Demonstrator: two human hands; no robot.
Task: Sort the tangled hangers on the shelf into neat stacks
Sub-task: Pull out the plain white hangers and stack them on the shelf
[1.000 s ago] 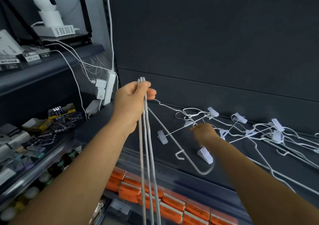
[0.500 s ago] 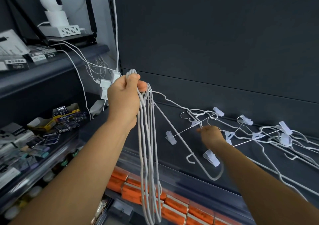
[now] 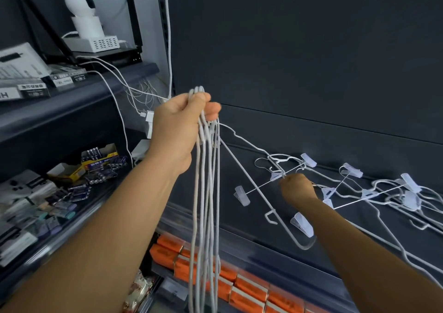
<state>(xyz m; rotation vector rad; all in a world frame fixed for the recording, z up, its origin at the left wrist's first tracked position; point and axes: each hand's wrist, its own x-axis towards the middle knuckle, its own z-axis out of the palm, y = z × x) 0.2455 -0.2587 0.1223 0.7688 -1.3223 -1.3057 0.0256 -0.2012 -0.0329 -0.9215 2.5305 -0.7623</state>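
Observation:
My left hand (image 3: 178, 130) is raised in front of the dark back panel and grips a bundle of white wire hangers (image 3: 206, 216) by their hooks; their bodies hang straight down. One hanger (image 3: 244, 168) of the bundle slants off to the right toward the shelf. On the dark shelf (image 3: 275, 231) lies a tangle of white clip hangers (image 3: 359, 188). My right hand (image 3: 297, 189) reaches into the tangle's left end, fingers curled around a thin clip-hanger bar (image 3: 261, 186) next to a hook.
Orange packets (image 3: 249, 286) fill the shelf below. To the left, side shelves hold battery boxes (image 3: 100, 161), small packaged goods, a white camera (image 3: 82, 13) on a router, and white cables (image 3: 115, 89) running to a plug.
My left hand has lifted the bundle a little higher and nearer the back panel. My right hand stays at the tangle's left end on the bar.

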